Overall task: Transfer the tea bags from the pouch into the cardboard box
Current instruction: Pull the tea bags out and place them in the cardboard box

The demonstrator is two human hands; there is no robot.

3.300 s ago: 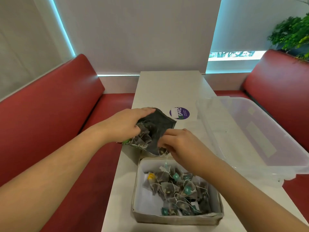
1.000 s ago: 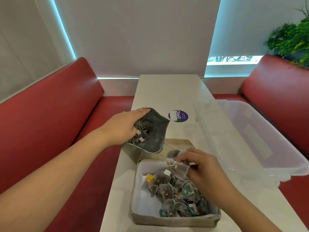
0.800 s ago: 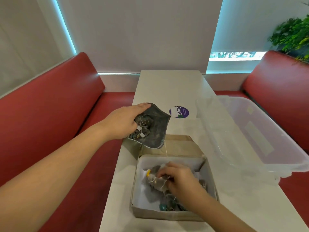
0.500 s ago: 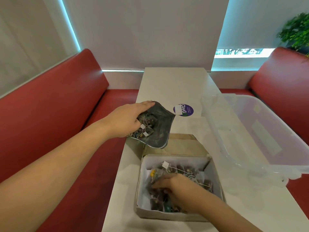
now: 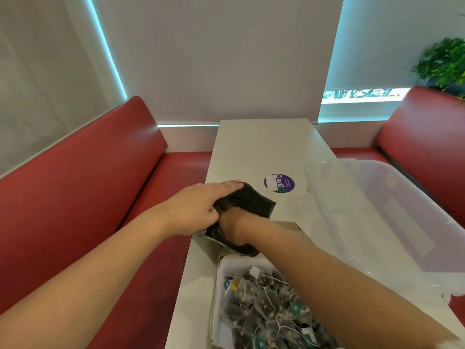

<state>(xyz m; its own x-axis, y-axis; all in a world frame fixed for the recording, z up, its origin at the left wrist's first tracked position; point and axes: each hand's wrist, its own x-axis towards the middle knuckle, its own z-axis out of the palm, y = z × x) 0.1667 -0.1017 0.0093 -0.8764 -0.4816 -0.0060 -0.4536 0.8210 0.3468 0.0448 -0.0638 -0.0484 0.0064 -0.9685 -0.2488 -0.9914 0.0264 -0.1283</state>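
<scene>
My left hand [image 5: 198, 207] grips the dark pouch [image 5: 254, 202] from its left side and holds it just above the table, beyond the box. My right hand [image 5: 232, 229] reaches into the pouch's open mouth; its fingers are hidden inside, so I cannot see what they hold. The open cardboard box [image 5: 221, 273] sits at the near edge of the table with a white lining. Several mesh tea bags [image 5: 261, 303] with strings and teal tags lie piled in it. My right forearm crosses over the box's right side.
A clear plastic bin [image 5: 392, 222] lies on the right part of the narrow white table [image 5: 264, 142]. A round purple sticker [image 5: 279, 183] is on the tabletop behind the pouch. Red bench seats [image 5: 88, 185] flank the table on both sides.
My right hand dropped a tea bag into the box, then rose out of it and went into the pouch's mouth. My left hand kept holding the pouch.
</scene>
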